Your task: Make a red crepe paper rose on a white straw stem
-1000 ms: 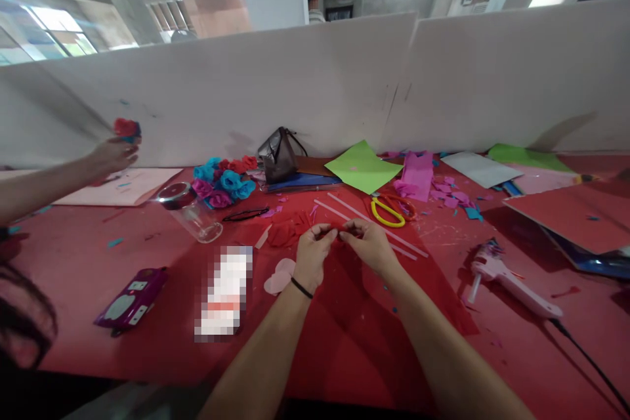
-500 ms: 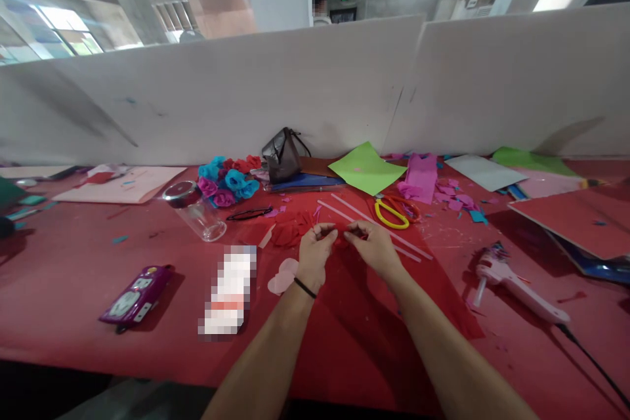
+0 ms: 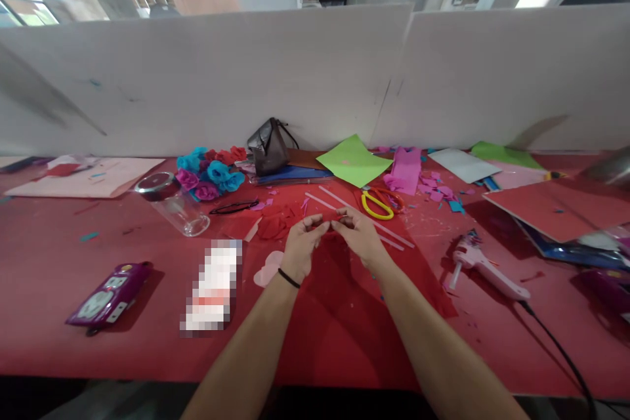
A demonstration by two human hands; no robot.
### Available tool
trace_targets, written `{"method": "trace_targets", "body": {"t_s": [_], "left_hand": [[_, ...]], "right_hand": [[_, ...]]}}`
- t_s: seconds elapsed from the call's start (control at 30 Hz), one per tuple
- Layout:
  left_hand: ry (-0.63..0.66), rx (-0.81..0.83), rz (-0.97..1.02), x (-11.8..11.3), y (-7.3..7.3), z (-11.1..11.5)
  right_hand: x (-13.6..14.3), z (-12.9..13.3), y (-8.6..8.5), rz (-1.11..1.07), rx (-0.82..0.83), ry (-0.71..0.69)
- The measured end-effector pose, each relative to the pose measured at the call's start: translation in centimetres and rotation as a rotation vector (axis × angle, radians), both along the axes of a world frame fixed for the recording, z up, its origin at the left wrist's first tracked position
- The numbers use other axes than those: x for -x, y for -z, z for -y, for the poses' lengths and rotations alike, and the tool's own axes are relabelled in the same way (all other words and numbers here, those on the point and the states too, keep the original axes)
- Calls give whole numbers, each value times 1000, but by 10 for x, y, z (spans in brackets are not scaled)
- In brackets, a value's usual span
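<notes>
My left hand [image 3: 301,246], with a black band at the wrist, pinches a small piece of red paper [image 3: 331,216] at the middle of the table. My right hand [image 3: 358,236] pinches the other side of it, and the fingertips of both hands nearly meet. Red crepe paper [image 3: 275,222] lies crumpled left of my hands, and a red sheet [image 3: 339,335] spreads beneath them. Pale pink petal shapes [image 3: 269,269] rest beside my left wrist. Behind my right hand are clear sticks [image 3: 394,241] and yellow-handled scissors [image 3: 378,206].
Left are a glass jar [image 3: 189,213], paper flowers [image 3: 216,174], a purple pouch [image 3: 111,295] and a blurred white item [image 3: 214,289]. A pink glue gun [image 3: 487,266] with a cord and red boards [image 3: 566,207] lie right. A white partition [image 3: 246,79] stands behind.
The view has shifted, so most things appear further left and slightly higher. My hands have come closer together, still pinching the red paper.
</notes>
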State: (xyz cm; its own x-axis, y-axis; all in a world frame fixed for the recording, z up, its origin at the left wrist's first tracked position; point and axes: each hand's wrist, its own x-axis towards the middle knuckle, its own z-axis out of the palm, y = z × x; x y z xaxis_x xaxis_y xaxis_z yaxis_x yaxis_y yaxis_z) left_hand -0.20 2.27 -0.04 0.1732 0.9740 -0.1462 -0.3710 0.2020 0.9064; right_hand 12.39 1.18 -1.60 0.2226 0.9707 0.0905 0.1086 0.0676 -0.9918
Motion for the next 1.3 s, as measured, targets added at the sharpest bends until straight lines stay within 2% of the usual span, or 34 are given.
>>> {"method": "trace_targets", "body": {"t_s": [0.23, 0.4, 0.53, 0.7, 0.93, 1.17, 1.23, 1.3], "left_hand": [[-25, 16, 9, 2, 0, -3], [-16, 14, -13, 2, -6, -1], [-60, -8, -16, 4, -6, -3], [-50, -5, -22, 5, -3, -5], [-73, -6, -57, 5, -2, -6], [-90, 6, -93, 7, -1, -9], [-77, -3, -133, 6, 1, -9], [-48, -34, -164, 6, 2, -7]], "right_hand": [[0, 4, -7, 70, -9, -31], [0, 5, -9, 28, 45, -132], [-2, 5, -10, 16, 79, -122], [-3, 5, -9, 33, 80, -107], [-5, 3, -9, 52, 31, 56], [-22, -2, -5, 99, -63, 284], [-22, -1, -6, 118, -53, 245], [-19, 1, -7, 118, -12, 115]]}}
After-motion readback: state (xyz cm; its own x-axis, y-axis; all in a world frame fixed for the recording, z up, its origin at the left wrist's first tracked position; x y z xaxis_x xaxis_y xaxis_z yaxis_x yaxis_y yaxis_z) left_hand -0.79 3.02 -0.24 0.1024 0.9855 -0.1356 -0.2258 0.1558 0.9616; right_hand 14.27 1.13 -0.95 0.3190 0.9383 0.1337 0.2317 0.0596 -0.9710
